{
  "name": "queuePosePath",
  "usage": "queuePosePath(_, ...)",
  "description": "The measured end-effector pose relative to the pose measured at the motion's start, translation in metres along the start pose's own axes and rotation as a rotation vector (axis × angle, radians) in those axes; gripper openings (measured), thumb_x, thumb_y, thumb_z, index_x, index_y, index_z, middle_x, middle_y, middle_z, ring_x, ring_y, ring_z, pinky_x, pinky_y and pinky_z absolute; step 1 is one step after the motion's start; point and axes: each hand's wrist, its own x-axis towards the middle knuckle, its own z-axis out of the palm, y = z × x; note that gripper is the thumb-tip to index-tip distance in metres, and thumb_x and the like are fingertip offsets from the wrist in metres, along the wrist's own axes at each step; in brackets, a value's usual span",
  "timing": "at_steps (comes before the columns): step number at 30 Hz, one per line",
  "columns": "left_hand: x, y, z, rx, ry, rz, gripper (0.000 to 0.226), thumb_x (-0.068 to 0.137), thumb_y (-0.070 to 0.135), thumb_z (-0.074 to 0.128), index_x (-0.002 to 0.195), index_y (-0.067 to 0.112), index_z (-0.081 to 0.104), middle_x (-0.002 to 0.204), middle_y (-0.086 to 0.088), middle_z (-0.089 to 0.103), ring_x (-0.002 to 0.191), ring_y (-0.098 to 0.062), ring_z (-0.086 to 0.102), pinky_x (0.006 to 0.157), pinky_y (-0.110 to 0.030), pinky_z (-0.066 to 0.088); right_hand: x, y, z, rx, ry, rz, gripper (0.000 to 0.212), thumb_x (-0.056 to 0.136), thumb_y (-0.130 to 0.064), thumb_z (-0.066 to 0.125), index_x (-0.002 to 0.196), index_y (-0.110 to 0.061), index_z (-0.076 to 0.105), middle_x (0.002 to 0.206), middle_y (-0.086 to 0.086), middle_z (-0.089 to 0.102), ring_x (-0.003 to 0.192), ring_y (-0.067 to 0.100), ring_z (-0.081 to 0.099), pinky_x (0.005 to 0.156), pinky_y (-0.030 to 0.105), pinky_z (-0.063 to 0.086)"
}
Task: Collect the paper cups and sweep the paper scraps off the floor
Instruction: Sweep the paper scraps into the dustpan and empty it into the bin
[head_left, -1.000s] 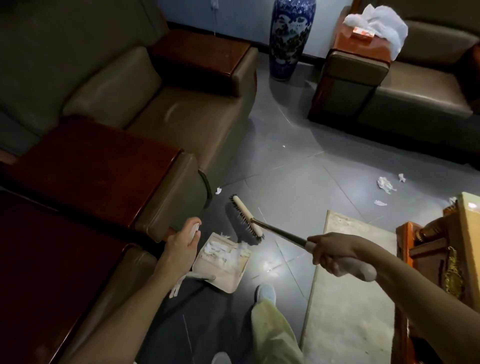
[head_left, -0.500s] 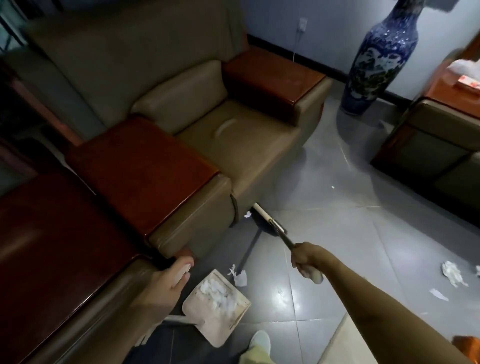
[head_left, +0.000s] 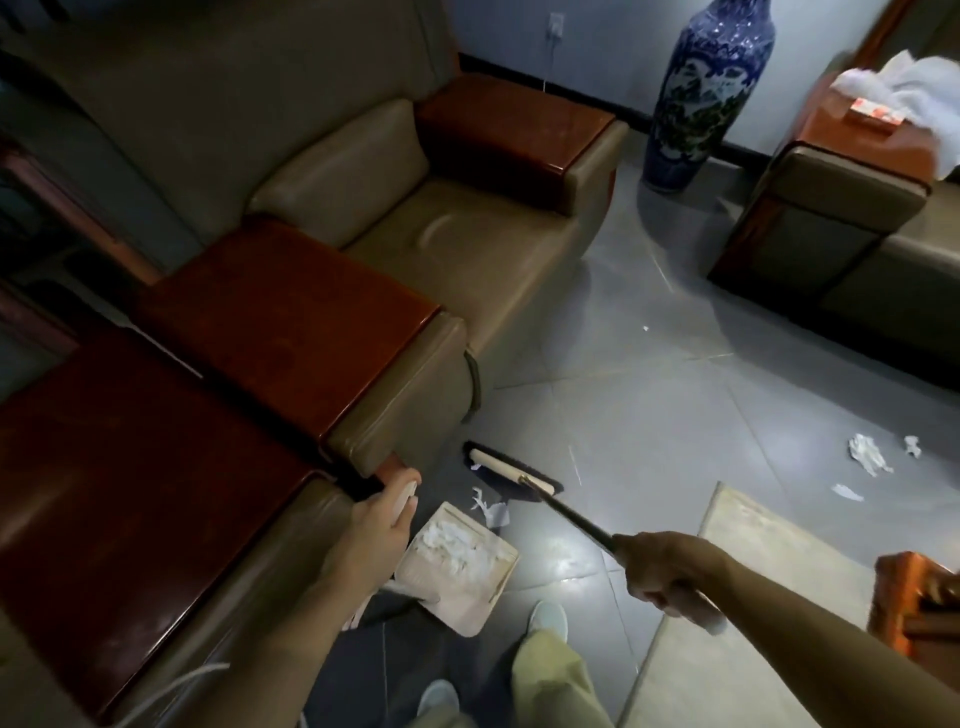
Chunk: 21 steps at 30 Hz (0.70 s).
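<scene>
Broom (head_left: 511, 474) sits just behind the paper scraps (head_left: 488, 505) at the dustpan (head_left: 462, 605) lip. The right hand (head_left: 670, 571) grips its handle and the left hand (head_left: 382, 514) grips the pan's. A short, low pull with the lip flat on the floor should do it — further scraps (head_left: 865, 454) lie well apart, to the right.

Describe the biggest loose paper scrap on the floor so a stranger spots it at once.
Start at the tall blue-and-white vase and follow the grey floor toward the pale rug. Past the rug's far edge lie three white scraps. Yours is the long crumpled one, bigger than the small wad to its right and the flat sliver nearer the rug.
</scene>
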Motion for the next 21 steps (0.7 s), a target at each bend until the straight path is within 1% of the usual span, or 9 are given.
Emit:
queuePosePath(6,-0.006,0.006,0.002,-0.036,-0.005,0.093,0.023,0.098,0.025,0.044,0.121,0.027,0.051,0.101,-0.004,0.061,0.088,-0.023,0.059,0.067,-0.027,0.040,-0.065,-0.001,0.049,0.128,-0.157,-0.037,0.053,0.081,0.003,0.047,0.131,-0.012,0.043,0.062,0.000,0.047,0.050,0.011,0.043,0.049,0.020,0.036)
queuePosePath(10,-0.001,0.009,0.001,-0.063,-0.072,0.101,0.021,0.099,0.026,0.043,0.119,0.030,0.048,0.096,0.001,0.053,0.084,-0.017,0.055,0.069,-0.029,0.044,-0.097,0.013,0.043,0.387,-0.245,0.006,0.052,0.088,0.006,0.045,0.137,-0.009,0.041,0.058,0.003,0.037,0.049,0.008,0.034,0.045,0.017,0.029)
queuePosePath(11,0.000,0.011,0.002,-0.074,-0.087,0.105,0.021,0.099,0.026,0.043,0.119,0.030,0.048,0.098,0.001,0.053,0.085,-0.015,0.055,0.070,-0.029,0.045,-0.106,0.018,0.038,0.443,-0.267,0.025,0.048,0.089,0.007,0.045,0.133,-0.010,0.045,0.059,0.004,0.036,0.049,0.008,0.033,0.046,0.018,0.028)
queuePosePath(13,0.001,0.017,0.004,-0.086,-0.108,0.117,0.022,0.099,0.026,0.043,0.120,0.029,0.049,0.102,0.000,0.054,0.088,-0.015,0.056,0.073,-0.028,0.045,-0.125,0.024,0.027,0.528,-0.276,0.065,0.032,0.091,0.005,0.046,0.104,-0.021,0.058,0.060,0.004,0.037,0.049,0.008,0.035,0.049,0.017,0.030)
queuePosePath(15,0.005,0.024,0.006,-0.089,-0.111,0.137,0.024,0.099,0.024,0.044,0.121,0.027,0.051,0.100,0.001,0.053,0.088,-0.016,0.056,0.074,-0.028,0.045,-0.142,0.031,0.023,0.465,-0.198,0.043,0.032,0.095,0.002,0.045,0.091,-0.029,0.052,0.057,0.000,0.042,0.039,0.004,0.042,0.045,0.013,0.033)
queuePosePath(16,0.008,0.028,0.007,-0.091,-0.107,0.154,0.024,0.099,0.023,0.045,0.121,0.026,0.051,0.097,0.002,0.052,0.087,-0.016,0.055,0.075,-0.028,0.044,-0.145,0.037,0.019,0.410,-0.113,0.026,0.041,0.097,0.000,0.044,0.135,-0.014,0.044,0.053,-0.002,0.045,0.031,0.002,0.044,0.041,0.012,0.035)
queuePosePath(17,0.012,0.033,0.009,-0.093,-0.105,0.164,0.023,0.098,0.022,0.045,0.120,0.025,0.052,0.095,0.002,0.052,0.084,-0.016,0.054,0.073,-0.027,0.043,-0.151,0.042,0.009,0.421,-0.066,0.047,0.064,0.098,-0.001,0.043,0.139,-0.029,0.003,0.050,-0.003,0.045,0.028,0.001,0.043,0.039,0.012,0.036)
queuePosePath(18,0.017,0.039,0.010,-0.094,-0.103,0.170,0.022,0.098,0.021,0.045,0.119,0.025,0.052,0.093,0.002,0.052,0.082,-0.016,0.053,0.072,-0.026,0.041,-0.152,0.051,0.003,0.473,-0.072,0.033,0.056,0.096,0.000,0.045,0.146,-0.020,0.027,0.052,-0.002,0.044,0.031,0.003,0.043,0.039,0.013,0.035)
queuePosePath(21,0.039,0.061,0.016,-0.103,-0.084,0.194,0.022,0.098,0.019,0.046,0.119,0.023,0.052,0.096,0.003,0.054,0.085,-0.015,0.053,0.073,-0.024,0.039,-0.148,0.083,-0.019,0.663,-0.130,0.036,0.070,0.090,0.006,0.048,0.144,-0.036,0.031,0.056,0.003,0.038,0.041,0.007,0.037,0.040,0.017,0.034)
